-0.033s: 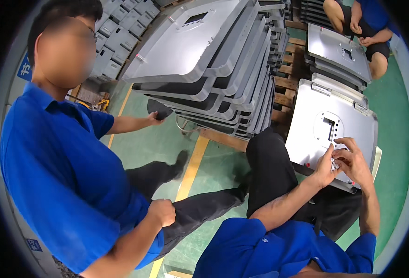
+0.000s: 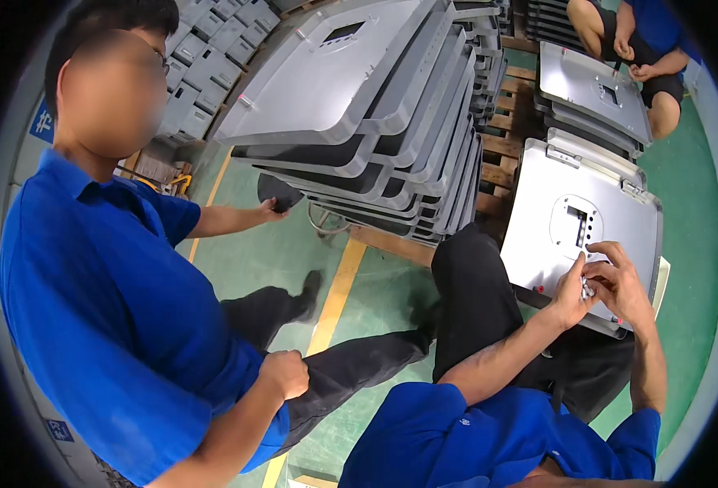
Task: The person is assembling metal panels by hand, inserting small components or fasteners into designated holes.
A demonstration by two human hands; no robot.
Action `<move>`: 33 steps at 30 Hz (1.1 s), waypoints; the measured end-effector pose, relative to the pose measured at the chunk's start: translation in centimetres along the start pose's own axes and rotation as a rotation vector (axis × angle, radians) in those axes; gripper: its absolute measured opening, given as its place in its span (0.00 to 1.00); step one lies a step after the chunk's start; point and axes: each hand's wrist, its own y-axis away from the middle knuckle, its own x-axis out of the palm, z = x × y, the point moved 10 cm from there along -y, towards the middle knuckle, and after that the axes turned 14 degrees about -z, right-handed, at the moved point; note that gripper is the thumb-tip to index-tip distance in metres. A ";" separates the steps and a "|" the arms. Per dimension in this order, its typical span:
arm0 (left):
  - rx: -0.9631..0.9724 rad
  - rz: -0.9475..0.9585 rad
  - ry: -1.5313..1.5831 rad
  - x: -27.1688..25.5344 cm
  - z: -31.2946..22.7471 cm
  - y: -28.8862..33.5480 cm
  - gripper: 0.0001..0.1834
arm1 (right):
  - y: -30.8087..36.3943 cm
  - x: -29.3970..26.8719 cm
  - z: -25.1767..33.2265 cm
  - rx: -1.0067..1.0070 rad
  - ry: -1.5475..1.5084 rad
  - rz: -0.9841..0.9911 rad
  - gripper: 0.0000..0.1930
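Note:
Both my hands are together over the near edge of a silver-grey metal panel. My left hand is closed around several small silvery metal parts, their exact kind too small to tell. From the right, my right hand curls its fingers onto the same small parts. The panel has a rectangular cutout with a row of dark holes in its middle, just beyond my fingertips. A small red piece sits at its near edge, beside my left hand. Metal brackets run along its far side.
A tall stack of similar panels leans on a wooden pallet. At left stands a co-worker in a blue shirt, near a yellow floor line. Another co-worker crouches behind a second panel stack. Grey bins stand far left.
The co-worker standing at left has shifted slightly, with the rear foot a little farther left. My hands hold the same pose over the panel.

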 end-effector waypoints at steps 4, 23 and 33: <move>0.034 -0.032 0.006 0.0 -0.5 0.3 0.22 | 0.1 -0.3 0.6 -0.054 -0.026 -0.050 0.10; 0.017 -0.050 -0.005 0.1 -2.2 2.5 0.21 | -2.7 -6.4 -16.2 0.390 -0.032 -0.516 0.07; 0.013 -0.132 -0.065 0.5 -1.9 2.8 0.20 | -5.6 -4.4 -27.1 0.505 -0.035 -0.648 0.11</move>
